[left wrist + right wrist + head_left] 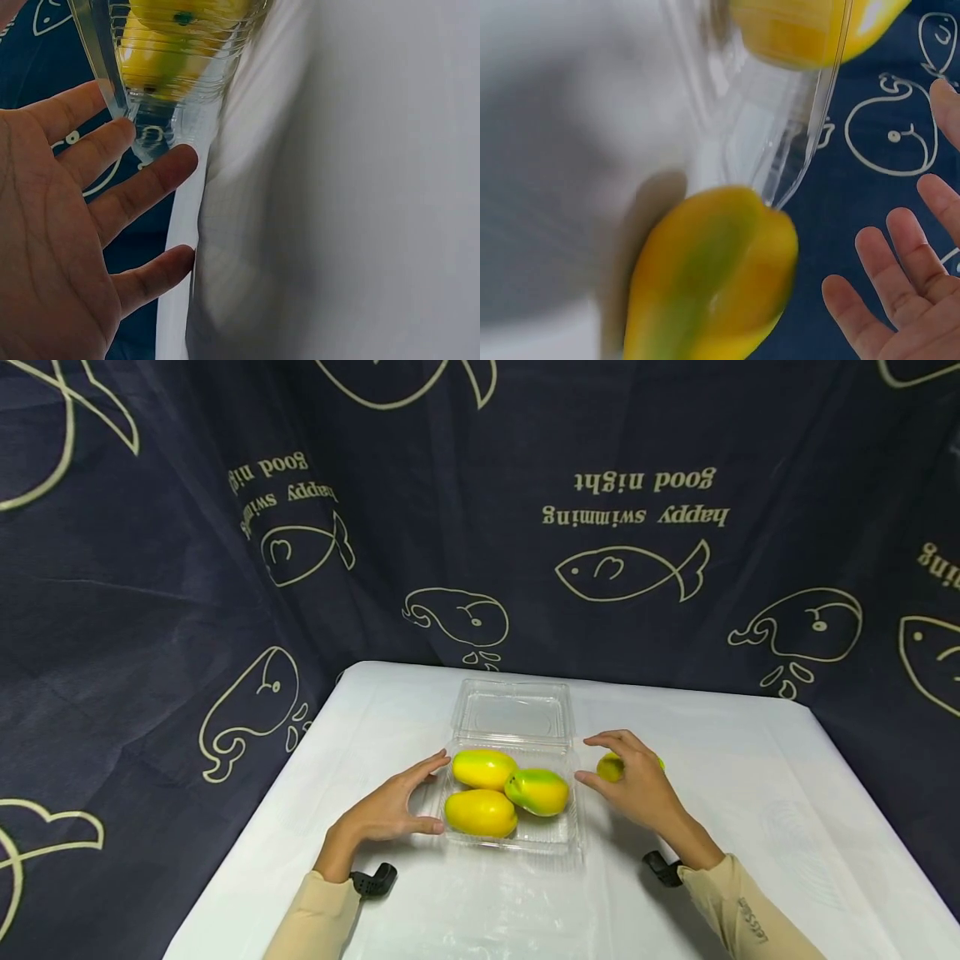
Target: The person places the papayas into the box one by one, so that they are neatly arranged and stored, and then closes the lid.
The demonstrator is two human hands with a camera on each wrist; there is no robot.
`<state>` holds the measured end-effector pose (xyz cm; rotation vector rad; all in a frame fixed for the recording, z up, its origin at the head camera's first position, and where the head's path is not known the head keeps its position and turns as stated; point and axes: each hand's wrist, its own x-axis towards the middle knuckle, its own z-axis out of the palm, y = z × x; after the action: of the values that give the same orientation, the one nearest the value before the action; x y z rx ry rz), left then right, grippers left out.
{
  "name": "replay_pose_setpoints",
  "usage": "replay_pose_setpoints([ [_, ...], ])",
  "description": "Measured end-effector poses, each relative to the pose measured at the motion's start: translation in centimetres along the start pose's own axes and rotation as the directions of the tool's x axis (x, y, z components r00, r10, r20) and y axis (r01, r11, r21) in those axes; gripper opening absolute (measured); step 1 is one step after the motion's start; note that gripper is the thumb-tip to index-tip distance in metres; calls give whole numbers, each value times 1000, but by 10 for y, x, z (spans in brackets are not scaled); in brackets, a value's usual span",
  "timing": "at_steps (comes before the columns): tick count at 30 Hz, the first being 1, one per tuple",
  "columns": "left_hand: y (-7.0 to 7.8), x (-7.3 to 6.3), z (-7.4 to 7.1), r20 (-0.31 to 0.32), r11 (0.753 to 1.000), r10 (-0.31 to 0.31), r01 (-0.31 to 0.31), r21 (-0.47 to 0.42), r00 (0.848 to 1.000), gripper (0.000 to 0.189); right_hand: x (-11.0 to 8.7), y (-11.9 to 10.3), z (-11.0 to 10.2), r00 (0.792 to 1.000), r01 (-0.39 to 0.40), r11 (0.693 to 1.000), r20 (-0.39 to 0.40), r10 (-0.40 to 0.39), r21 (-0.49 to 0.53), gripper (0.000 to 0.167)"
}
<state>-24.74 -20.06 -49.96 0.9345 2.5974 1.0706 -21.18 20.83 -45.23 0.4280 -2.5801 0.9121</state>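
Observation:
A clear plastic clamshell box (pixel 551 833) lies with its lid (pixel 513 710) folded back, holding three yellow-green papaya-like fruits: one at the back left (pixel 480 768), one at the right (pixel 542 792) and one at the front left (pixel 480 813). My left hand (pixel 386 807) is at the box's left side, fingers spread; in the left wrist view its fingertips overlap the box wall. To the right of the box, my right hand (pixel 637 787) has its thumb and fingers apart, holding nothing. Partly hidden behind it is another such fruit (pixel 611 767), seen larger as the ridged fruit (pixel 712 277) outside the box.
A white cloth (pixel 750 793) covers the table. Dark blue fabric (pixel 450 510) with fish and whale drawings hangs behind and at both sides. Each wrist wears a black camera band, on the left (pixel 375 880) and on the right (pixel 663 868).

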Motion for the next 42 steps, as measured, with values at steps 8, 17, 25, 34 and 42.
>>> replay_pose_setpoints([
  [8, -1, -1, 0, -7, 1000, -13, 13, 4, 1000, 103, -8, 18, -6, 997, 9, 1000, -71, -11, -19, 49],
  [17, -2, -3, 3, -6, 999, -36, 36, 10, 999, 102, -18, 42, -9, 993, -11, 999, -118, 5, -48, 48],
  [25, 0, -3, 3, -10, 999, -36, 36, 5, 999, 101, -24, 57, -6, 995, -69, 997, -77, 66, -44, 53],
  [34, -1, -1, 5, -7, 1000, -22, 22, -3, 1000, 101, -25, 72, -3, 992, -117, 993, -51, 116, -17, 61],
  [42, 0, -1, 3, -12, 999, -35, 35, 11, 999, 102, -25, 79, 4, 992, -119, 993, -43, 119, 11, 64],
])
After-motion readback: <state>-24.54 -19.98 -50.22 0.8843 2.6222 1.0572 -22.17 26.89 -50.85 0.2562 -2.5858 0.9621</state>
